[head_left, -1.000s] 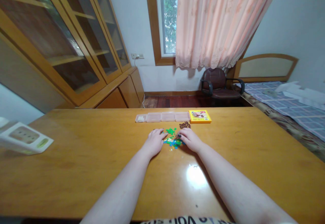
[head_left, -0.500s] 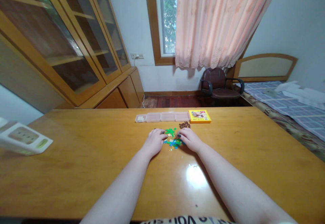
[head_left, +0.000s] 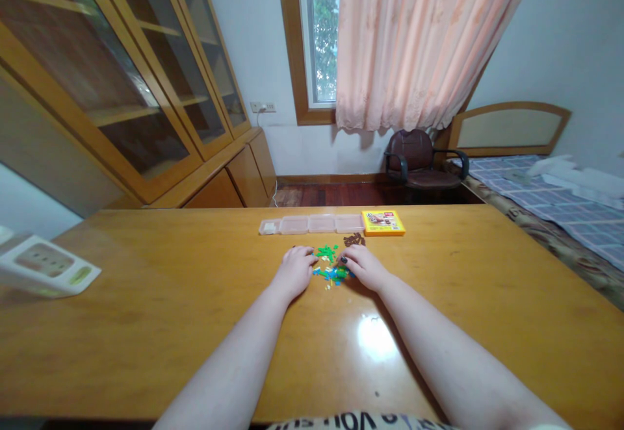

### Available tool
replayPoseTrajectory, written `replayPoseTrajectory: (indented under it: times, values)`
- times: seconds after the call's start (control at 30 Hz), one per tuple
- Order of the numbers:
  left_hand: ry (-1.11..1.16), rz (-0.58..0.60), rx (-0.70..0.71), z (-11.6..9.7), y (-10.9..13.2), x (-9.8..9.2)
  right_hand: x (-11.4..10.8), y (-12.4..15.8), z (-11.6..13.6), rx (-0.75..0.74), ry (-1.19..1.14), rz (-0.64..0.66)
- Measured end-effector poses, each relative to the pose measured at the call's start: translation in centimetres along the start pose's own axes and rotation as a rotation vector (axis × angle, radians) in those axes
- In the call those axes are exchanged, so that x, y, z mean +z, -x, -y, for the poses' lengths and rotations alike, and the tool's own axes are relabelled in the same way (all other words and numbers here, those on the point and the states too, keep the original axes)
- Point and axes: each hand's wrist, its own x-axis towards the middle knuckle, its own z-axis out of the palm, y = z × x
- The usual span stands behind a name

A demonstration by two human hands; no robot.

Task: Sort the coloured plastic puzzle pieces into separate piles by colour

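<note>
A heap of small blue, green and yellow plastic pieces, likely building bricks, lies on the table in front of me. Just beyond it are green pieces, with a few cream ones between. My left hand rests at the left side of these pieces, fingers loosely bent and apart, nothing visible in them. From the right, my right hand reaches over the heap's edge, its fingers bent and spread above the pieces; its thumb tip is partly hidden. Dark brown pieces form a separate pile behind my right hand.
A clear tray with compartments and a yellow box stand in a row along the far side of the wooden table. A white container is at the left. Beyond the table are a brown chair and a bed.
My left fingertips have drawn back slightly to the left from the pieces. My right hand stays nearly in place over the heap's edge.
</note>
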Motion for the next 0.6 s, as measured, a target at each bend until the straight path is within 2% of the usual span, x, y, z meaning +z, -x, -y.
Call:
replayPoseTrajectory:
  times: [0.37,0.6]
  values:
    - [0.012,0.098,0.029,-0.69,0.31,0.04,0.26,0.0,-0.22,0.005,0.004,-0.012]
    - [0.02,0.054,0.064,-0.83,0.32,-0.38,0.16,0.04,-0.13,0.008,0.002,-0.006]
